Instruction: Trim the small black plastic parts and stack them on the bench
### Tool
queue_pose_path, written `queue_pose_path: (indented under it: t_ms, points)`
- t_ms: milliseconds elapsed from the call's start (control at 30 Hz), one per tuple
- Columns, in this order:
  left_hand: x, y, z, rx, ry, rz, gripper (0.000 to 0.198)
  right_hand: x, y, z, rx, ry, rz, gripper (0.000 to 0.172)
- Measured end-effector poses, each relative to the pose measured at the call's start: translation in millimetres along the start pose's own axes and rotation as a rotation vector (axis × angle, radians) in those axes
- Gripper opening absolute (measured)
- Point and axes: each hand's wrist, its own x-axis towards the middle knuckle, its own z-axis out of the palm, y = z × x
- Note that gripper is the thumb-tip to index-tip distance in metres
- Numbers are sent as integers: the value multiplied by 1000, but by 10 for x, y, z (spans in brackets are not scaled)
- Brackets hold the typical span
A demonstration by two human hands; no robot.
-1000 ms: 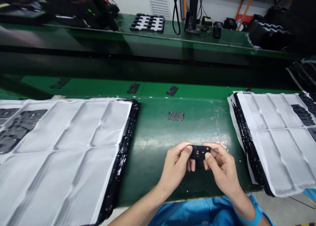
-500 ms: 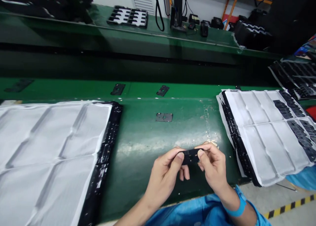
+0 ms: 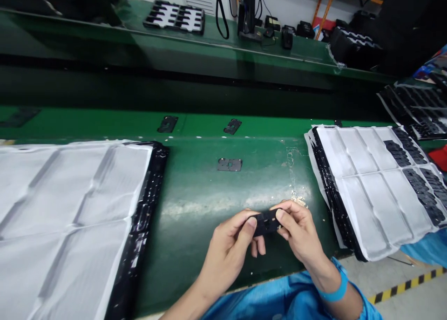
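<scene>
**A:** Where is the part you've got hold of?

**B:** Low in the middle of the frame, over the near edge of the green desk [image 3: 209, 189]. It's a small flat black plate [image 3: 267, 221] with cut-outs, and you hold it level between both hands.

**A:** How are your fingers set on it?

**B:** Your left hand [image 3: 226, 252] pinches the plate's left end, with the thumb on top and the other fingers curled closed beneath. Your right hand [image 3: 302, 238] grips the right end the same way, its fingers [image 3: 283, 216] shut on the edge. There is a blue wristband [image 3: 331, 292] on your right wrist.

**A:** What lies around your hands?

**B:** A loose black plate [image 3: 229, 164] lies flat on the desk above your hands, well apart from them. Higher up, on the lighter green strip, lie two more plates, one left of centre [image 3: 167, 124] and one near centre [image 3: 233, 126].

A large left tray [image 3: 150, 203] fills the left of the frame. It is black-rimmed and covered by a white sheet [image 3: 70, 208].

At the right of the frame sits the right tray [image 3: 328, 185]. It too is under white lining, with rows of black parts [image 3: 398, 153] in the pockets along its right side.

On the far bench, at upper left of centre, there is a black parts tray [image 3: 174, 17]. A yellow-and-black floor stripe [image 3: 405, 289] shows at lower right.
</scene>
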Motion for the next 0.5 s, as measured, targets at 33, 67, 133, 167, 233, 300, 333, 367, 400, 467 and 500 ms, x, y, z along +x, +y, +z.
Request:
queue_pose_path:
  t_ms: [33,67,133,167,233,300,333,367,400,467,500]
  points:
    - [3,0,-14,-14,-5,-30,30,-4,-3,-16,10,-40,19,24]
    - [6,1,-27,-28,-10,-58,30,-10,-11,-30,11,-70,29,24]
    - [8,5,-51,-52,-16,-96,32,-22,-34,-46,2,-93,24,24]
    - [8,8,-60,-61,-17,-104,33,-26,-47,-46,-6,-95,17,25]
    - [1,12,-77,-70,-17,-112,34,-30,-73,-31,-30,-96,9,26]
    - [-8,14,-93,-73,-15,-118,35,-29,-97,-7,-59,-100,10,27]
    - [-12,14,-101,-75,-18,-120,35,-27,-107,5,-73,-101,12,27]
    - [-14,14,-109,-76,-23,-123,35,-25,-117,16,-86,-100,13,27]
    - [-14,14,-116,-79,-28,-126,35,-22,-125,24,-96,-99,15,27]
    - [-9,18,-128,-85,-41,-127,35,-17,-138,35,-109,-100,19,28]
    - [-3,22,-133,-88,-45,-128,35,-15,-142,36,-113,-100,20,28]
